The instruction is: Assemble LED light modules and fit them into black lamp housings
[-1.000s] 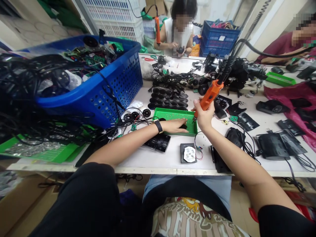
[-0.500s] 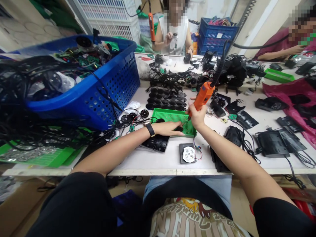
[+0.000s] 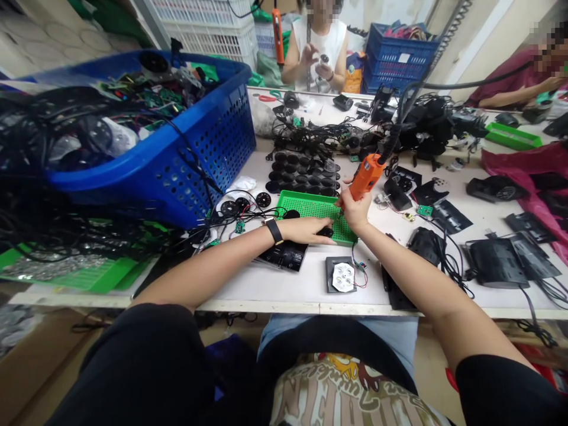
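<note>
Right fingers [image 3: 348, 201] wrapped around orange power screwdriver [image 3: 367, 175].

Left arm [image 3: 213, 259] stretched inward, left hand [image 3: 316, 229] back upward, right arm [image 3: 412, 266] angled inward, right hand [image 3: 355, 212] curled gripping

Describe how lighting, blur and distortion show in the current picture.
Head view: bright, diffuse light on the white tabletop, only soft shadows; head view: black cables at far left look smeared; head view: wide-angle stretching of the blue basket towards the left edge; head view: held orange screwdriver fairly crisp.
</note>
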A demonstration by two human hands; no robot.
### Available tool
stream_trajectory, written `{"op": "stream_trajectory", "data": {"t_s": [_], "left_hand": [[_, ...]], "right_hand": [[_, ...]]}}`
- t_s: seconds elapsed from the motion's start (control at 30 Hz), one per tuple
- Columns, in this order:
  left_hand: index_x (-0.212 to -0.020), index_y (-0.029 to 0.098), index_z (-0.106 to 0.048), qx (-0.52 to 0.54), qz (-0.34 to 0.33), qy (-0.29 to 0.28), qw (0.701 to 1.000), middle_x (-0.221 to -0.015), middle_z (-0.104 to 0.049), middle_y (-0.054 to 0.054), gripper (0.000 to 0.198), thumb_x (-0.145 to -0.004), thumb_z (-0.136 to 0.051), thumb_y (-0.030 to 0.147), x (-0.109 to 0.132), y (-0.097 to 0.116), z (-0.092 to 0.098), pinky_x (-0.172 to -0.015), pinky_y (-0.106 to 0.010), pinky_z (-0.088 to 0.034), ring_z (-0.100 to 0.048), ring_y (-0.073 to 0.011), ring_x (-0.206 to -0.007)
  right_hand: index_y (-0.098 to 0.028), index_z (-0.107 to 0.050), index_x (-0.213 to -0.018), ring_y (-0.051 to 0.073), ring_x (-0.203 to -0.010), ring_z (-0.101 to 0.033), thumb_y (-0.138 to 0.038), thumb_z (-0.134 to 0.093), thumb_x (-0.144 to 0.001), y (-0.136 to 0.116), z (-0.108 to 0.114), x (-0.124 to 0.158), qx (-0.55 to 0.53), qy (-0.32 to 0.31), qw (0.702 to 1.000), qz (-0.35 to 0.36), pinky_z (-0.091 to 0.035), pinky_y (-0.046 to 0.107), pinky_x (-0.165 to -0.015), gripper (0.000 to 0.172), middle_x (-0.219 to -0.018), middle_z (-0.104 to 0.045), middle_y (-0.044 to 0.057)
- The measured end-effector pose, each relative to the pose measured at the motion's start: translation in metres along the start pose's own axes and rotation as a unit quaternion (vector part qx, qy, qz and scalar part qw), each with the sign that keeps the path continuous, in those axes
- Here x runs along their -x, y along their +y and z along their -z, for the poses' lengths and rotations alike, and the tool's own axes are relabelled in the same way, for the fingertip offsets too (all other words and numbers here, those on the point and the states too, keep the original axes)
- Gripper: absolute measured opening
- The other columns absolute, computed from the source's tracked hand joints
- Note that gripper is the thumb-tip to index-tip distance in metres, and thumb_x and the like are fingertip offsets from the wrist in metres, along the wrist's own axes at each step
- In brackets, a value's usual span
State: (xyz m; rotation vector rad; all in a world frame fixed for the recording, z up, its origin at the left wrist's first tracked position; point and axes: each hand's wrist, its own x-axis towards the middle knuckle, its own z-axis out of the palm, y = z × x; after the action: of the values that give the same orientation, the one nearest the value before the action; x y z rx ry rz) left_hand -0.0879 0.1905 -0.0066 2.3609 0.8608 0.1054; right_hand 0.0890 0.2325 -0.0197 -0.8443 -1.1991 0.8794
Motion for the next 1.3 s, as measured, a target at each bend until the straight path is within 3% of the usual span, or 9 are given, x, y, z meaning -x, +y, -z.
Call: {"op": "stream_trajectory", "data": {"t_s": [0.33, 0.53, 0.67, 0.8, 1.03, 1.3], "left_hand": [[-0.122, 0.015, -0.060, -0.009, 0.005, 0.014, 1.000, -0.119, -0.075, -0.015, 0.053, -0.095, -0.064, 0.060, 0.000, 0.009, 0.005, -0.090, -0.031, -0.050, -0.072, -0.0265, -0.105], [-0.126, 0.015, -0.063, -0.005, 0.007, 0.065, 0.998, -0.154, -0.056, -0.020, 0.049, -0.097, -0.067, 0.053, 0.023, 0.043, 0.004, -0.114, -0.042, -0.045, -0.059, -0.0323, -0.138], [-0.131, 0.019, -0.065, 0.059, -0.029, 0.111, 0.992, -0.160, -0.051, -0.019, 0.053, -0.093, -0.072, 0.055, 0.046, 0.071, -0.015, -0.121, -0.048, -0.042, -0.052, -0.0315, -0.147], [-0.133, 0.022, -0.066, 0.113, -0.047, 0.169, 0.978, -0.147, -0.062, -0.017, 0.055, -0.091, -0.074, 0.056, 0.064, 0.096, -0.043, -0.117, -0.050, -0.048, -0.060, -0.0299, -0.138], [-0.143, 0.027, -0.060, 0.138, -0.045, 0.237, 0.961, -0.144, -0.065, -0.014, 0.057, -0.093, -0.074, 0.049, 0.083, 0.123, -0.078, -0.116, -0.051, -0.050, -0.060, -0.0291, -0.136], [-0.142, 0.030, -0.061, 0.141, -0.017, 0.269, 0.953, -0.141, -0.066, -0.012, 0.059, -0.088, -0.079, 0.048, 0.090, 0.131, -0.097, -0.115, -0.051, -0.052, -0.062, -0.0274, -0.134]], "right_hand": [[-0.025, -0.055, -0.094, 0.011, -0.036, -0.053, -0.060, -0.077, -0.073, -0.009, -0.003, -0.001, -0.027, 0.008, 1.000, 0.000, -0.044, 0.025, -0.040, 0.046, -0.049, -0.054, -0.013], [-0.026, -0.056, -0.096, 0.010, -0.037, -0.049, -0.047, -0.072, -0.080, -0.067, -0.002, 0.011, -0.106, 0.031, 0.994, 0.018, -0.045, 0.024, -0.043, 0.031, -0.047, -0.052, -0.014], [-0.025, -0.058, -0.095, 0.009, -0.037, -0.047, -0.042, -0.070, -0.082, -0.111, 0.006, 0.037, -0.159, 0.053, 0.986, 0.001, -0.047, 0.024, -0.043, 0.024, -0.048, -0.052, -0.013], [-0.025, -0.059, -0.095, 0.009, -0.036, -0.045, -0.039, -0.069, -0.082, -0.134, 0.015, 0.067, -0.183, 0.064, 0.981, -0.006, -0.045, 0.024, -0.042, 0.021, -0.048, -0.051, -0.013], [-0.027, -0.058, -0.095, 0.009, -0.038, -0.048, -0.043, -0.071, -0.085, -0.154, 0.024, 0.104, -0.193, 0.038, 0.980, -0.016, -0.047, 0.025, -0.045, 0.024, -0.051, -0.050, -0.012], [-0.032, -0.059, -0.097, 0.012, -0.036, -0.042, -0.050, -0.072, -0.083, -0.159, 0.025, 0.111, -0.172, 0.041, 0.984, -0.005, -0.045, 0.031, -0.043, 0.027, -0.050, -0.042, -0.012]]}}
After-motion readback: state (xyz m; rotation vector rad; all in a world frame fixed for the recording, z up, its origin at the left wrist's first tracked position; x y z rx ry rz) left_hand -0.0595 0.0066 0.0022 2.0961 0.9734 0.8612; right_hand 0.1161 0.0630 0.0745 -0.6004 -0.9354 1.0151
